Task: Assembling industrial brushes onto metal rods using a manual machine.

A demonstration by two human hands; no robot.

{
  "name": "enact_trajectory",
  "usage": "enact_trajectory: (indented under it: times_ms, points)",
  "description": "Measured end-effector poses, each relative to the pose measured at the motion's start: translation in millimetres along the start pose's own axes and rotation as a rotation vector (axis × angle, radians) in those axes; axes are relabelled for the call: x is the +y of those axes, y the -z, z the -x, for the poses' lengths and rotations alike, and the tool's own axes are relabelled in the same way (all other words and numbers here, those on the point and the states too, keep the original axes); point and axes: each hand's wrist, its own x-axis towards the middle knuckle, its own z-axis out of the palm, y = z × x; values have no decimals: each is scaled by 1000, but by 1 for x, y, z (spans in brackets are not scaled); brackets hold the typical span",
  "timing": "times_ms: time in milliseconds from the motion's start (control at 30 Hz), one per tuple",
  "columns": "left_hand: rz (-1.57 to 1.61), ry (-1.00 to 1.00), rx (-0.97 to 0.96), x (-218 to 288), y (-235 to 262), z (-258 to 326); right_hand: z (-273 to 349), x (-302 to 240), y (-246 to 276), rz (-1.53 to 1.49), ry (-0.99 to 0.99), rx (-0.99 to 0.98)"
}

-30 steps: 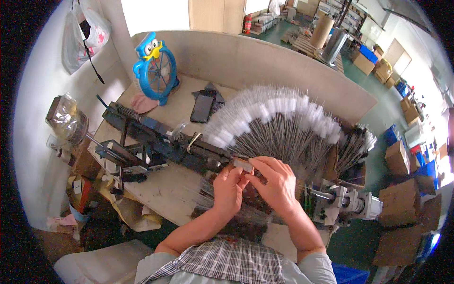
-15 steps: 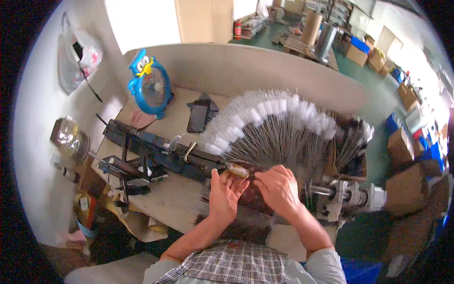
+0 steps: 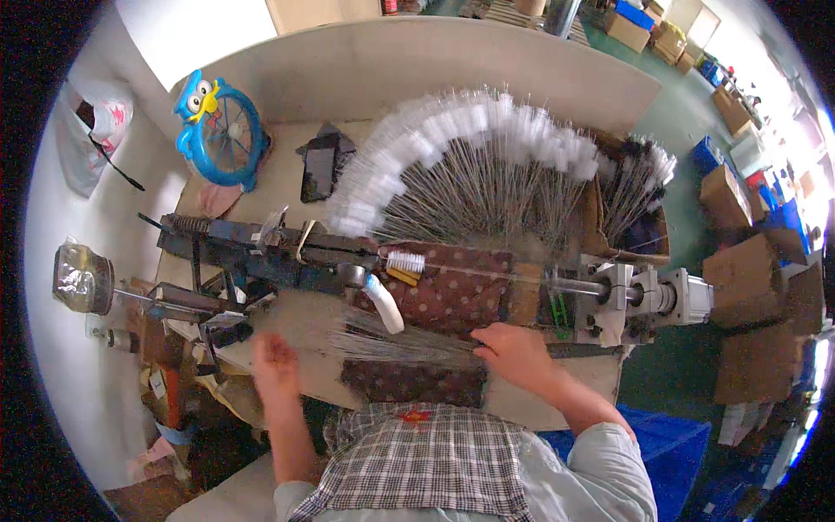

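My left hand (image 3: 277, 361) hangs over the bench's front edge, left of the wires; its fingers are smeared by motion. At the right ends of a loose bundle of thin metal wires (image 3: 409, 346), my right hand (image 3: 519, 355) has its thumb and fingers drawn together on the wire tips. How many wires it pinches is too fine to see. Behind the hands runs a long dark metal machine (image 3: 296, 265). A lever with a curved white handle (image 3: 384, 304) sticks out of it toward me. Beside the lever are a white coiled or bristled piece (image 3: 404, 261) and a small yellow piece (image 3: 402, 276).
Many white-tipped wire brushes (image 3: 487, 174) fan out behind the machine, beside a box of dark-tipped ones (image 3: 635, 191). A motor with a metal shaft (image 3: 648, 294) stands right. Spotted brown cloth (image 3: 452, 291) covers the bench middle. A blue bird-shaped fan (image 3: 224, 130) and phone (image 3: 319, 170) lie farther back.
Both hands have left the piece at the machine's middle. My left hand went left and nearer me; my right came down to the wires. The view has shifted, and the white-handled lever now shows.
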Motion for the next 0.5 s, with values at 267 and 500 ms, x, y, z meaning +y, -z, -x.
enact_trajectory:
  times_ms: [267, 500]
  points:
    - [-285, -487, 332, 108, 121, -80, -6, -2, 22, 41, -12, -131]
    - [-165, -247, 352, 63, 84, -58, 3, 2, 34, 123, -96, -91]
